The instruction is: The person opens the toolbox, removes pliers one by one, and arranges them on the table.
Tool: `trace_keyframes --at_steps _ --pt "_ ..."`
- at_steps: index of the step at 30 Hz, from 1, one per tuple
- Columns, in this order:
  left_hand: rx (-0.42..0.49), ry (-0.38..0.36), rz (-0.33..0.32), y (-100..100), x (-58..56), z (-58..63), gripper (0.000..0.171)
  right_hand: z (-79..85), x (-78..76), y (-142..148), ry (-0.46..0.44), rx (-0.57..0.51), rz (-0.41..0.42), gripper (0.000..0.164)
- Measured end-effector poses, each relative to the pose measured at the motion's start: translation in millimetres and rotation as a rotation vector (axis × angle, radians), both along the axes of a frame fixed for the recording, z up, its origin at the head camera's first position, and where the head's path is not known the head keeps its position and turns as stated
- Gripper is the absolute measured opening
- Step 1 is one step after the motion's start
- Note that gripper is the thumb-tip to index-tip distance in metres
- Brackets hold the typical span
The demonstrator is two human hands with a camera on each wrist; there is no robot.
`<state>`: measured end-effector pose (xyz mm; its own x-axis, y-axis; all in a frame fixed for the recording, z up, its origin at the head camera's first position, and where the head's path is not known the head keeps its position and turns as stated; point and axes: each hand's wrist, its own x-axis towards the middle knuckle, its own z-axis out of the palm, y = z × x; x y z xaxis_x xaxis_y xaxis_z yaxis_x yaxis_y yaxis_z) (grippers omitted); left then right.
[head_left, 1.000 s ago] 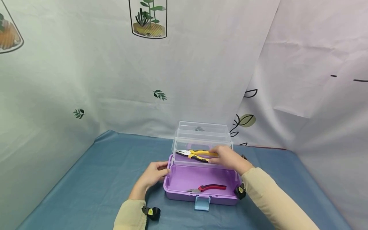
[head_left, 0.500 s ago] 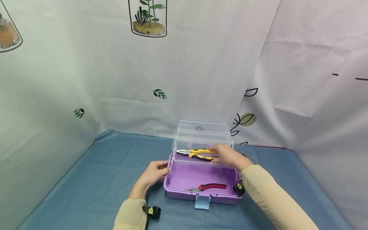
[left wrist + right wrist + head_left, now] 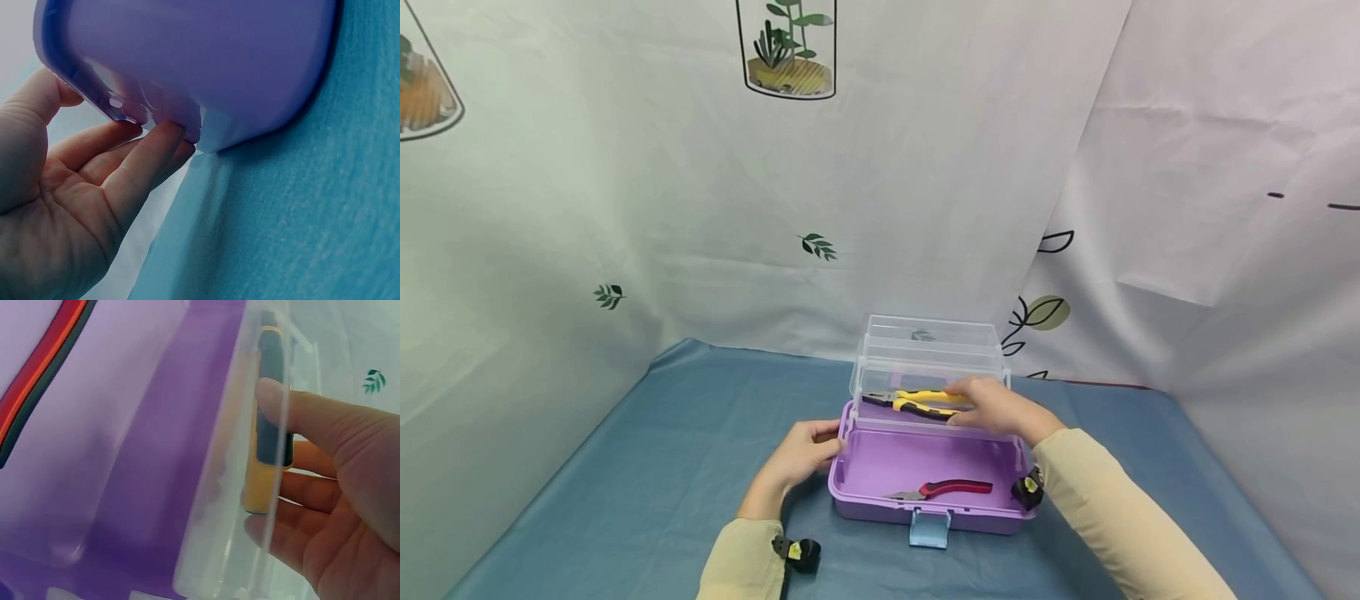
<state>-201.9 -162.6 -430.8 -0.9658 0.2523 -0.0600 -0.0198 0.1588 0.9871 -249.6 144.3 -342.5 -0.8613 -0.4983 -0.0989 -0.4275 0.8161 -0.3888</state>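
A purple toolbox [image 3: 917,454] stands on the table with its lid up. My left hand [image 3: 803,452] holds its left end, thumb at the rim and fingers against the outer side; in the left wrist view the fingertips [image 3: 167,131] touch the purple wall. My right hand [image 3: 997,408] grips the handles of yellow-and-black combination pliers [image 3: 913,403], which lie across the clear tray [image 3: 917,427] at the back of the box. In the right wrist view the thumb [image 3: 272,400] lies on a handle, behind the clear tray wall. Red-and-black long-nose pliers [image 3: 951,487] lie in the box's base.
The clear lid [image 3: 928,333] leans back behind the tray. A pale blue latch [image 3: 929,528] hangs down at the box's front. Blue cloth [image 3: 700,483] covers the table. A white printed curtain [image 3: 925,167] rises behind it.
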Motion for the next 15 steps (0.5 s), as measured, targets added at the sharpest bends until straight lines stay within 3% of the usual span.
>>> trace_keyframes --at_steps 7,15 --pt "-0.04 0.016 0.019 0 1.7 -0.3 0.052 10.7 5.1 4 -0.051 -0.093 0.027 0.056" --pt "-0.034 0.017 0.038 2 1.4 -1.0 0.052 10.2 12.2 1 -0.073 -0.106 0.076 0.033"
